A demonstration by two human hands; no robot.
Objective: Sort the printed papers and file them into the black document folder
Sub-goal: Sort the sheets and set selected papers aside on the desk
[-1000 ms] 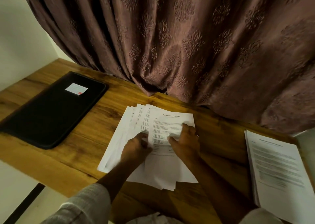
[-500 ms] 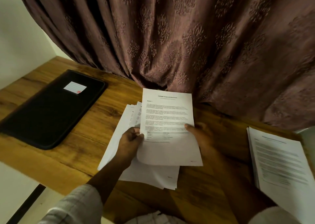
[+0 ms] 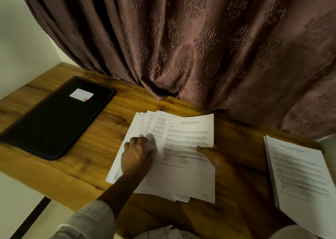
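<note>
A fanned pile of printed papers (image 3: 145,127) lies mid-desk. Over it, my right hand (image 3: 216,158) pinches the right edge of the top printed sheet (image 3: 187,144), thumb on its face, holding it a little to the right of the pile. My left hand (image 3: 136,155) rests on the fanned pile with its fingers curled over the sheets; they are blurred. The black document folder (image 3: 54,122) lies shut at the left of the desk, a white label near its far end. A second stack of printed papers (image 3: 301,180) lies at the right edge.
The wooden desk (image 3: 91,155) runs wall to wall, its front edge close to my body. A heavy brown patterned curtain (image 3: 181,47) hangs along the back and brushes the desk. A cream wall stands at the left.
The top sheet, lifted upright half a second ago, has come down lower and to the right in my right hand. My left hand let go of it and dropped onto the fanned pile.
</note>
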